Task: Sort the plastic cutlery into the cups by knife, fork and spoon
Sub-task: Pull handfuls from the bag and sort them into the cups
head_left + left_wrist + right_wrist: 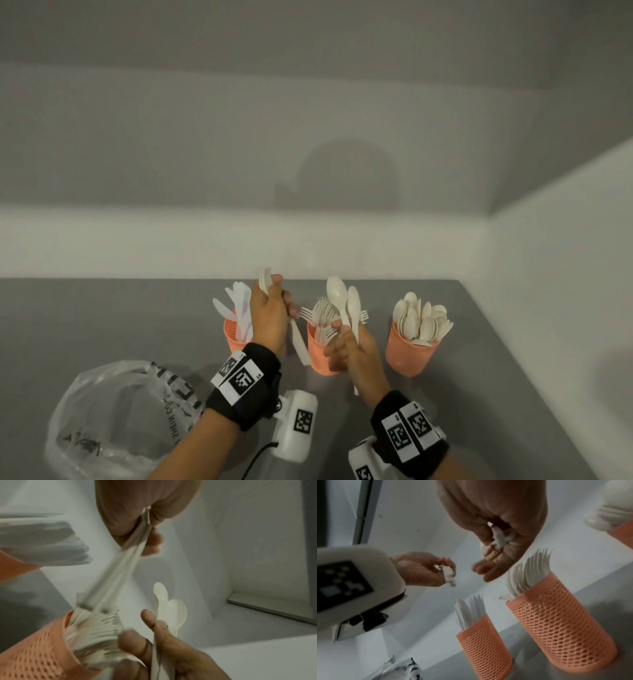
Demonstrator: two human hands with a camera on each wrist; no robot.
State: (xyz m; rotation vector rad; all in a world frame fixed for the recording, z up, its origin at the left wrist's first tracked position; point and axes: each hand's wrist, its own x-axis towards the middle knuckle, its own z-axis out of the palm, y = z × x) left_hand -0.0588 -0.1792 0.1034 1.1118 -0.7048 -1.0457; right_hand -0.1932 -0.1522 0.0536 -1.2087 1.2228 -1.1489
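Above the fork cup (322, 356) mid-bench, the right hand (356, 353) gripped two spoons (346, 305) upright, likely bound for the spoon cup (411, 356) at three o'clock, while the left hand (269, 315) clasped a few pieces (298, 339), type unclear, beside the knife cup (234, 334) at nine o'clock.

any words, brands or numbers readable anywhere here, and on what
"SHEIN": on the clear plastic bag, printed sideways and partly creased; the rest of that line and the big dark letters above it are unreadable.
Wrist bands and white camera housing: square black-and-white code tags, tiny characters too small to read.
Orange cups, cutlery: no text.
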